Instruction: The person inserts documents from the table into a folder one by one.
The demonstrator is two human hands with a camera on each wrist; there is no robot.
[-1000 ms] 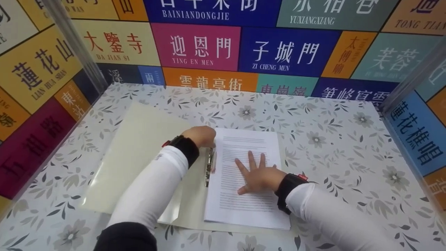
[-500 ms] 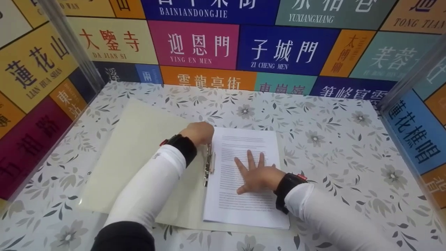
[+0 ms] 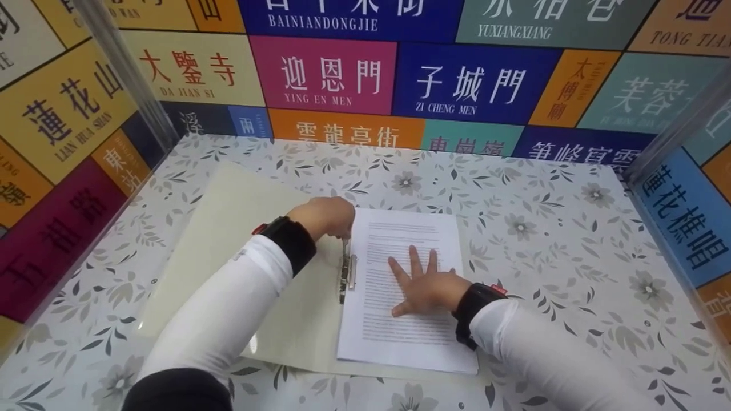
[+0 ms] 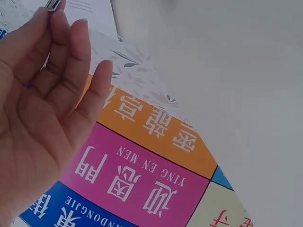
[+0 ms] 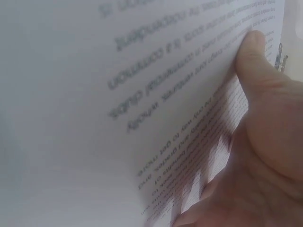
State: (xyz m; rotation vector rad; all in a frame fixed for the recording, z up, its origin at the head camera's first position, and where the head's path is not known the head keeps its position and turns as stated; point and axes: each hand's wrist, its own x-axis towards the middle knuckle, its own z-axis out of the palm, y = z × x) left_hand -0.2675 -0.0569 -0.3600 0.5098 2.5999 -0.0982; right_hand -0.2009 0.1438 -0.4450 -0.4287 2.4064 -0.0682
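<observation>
A pale cream folder (image 3: 228, 228) lies spread open on the table, with a stack of printed paper (image 3: 411, 354) on its right half. Along the inner left edge of the stack runs a metal clip (image 3: 344, 279). My left hand (image 3: 328, 217) is at the clip's far end, and in the left wrist view thumb and forefinger pinch the tip of the clip's metal lever (image 4: 53, 4). My right hand (image 3: 428, 292) presses flat on the top sheet with fingers spread. In the right wrist view its thumb (image 5: 255, 61) touches the printed page.
The tabletop (image 3: 542, 257) has a grey floral pattern. Colourful panels (image 3: 337, 74) with Chinese lettering stand along the back and both sides. Clear corner posts (image 3: 131, 74) rise at the table's rear corners.
My left wrist has shifted slightly left and the hand a little farther from me, still at the clip's far end. My right hand stays spread on the paper.
</observation>
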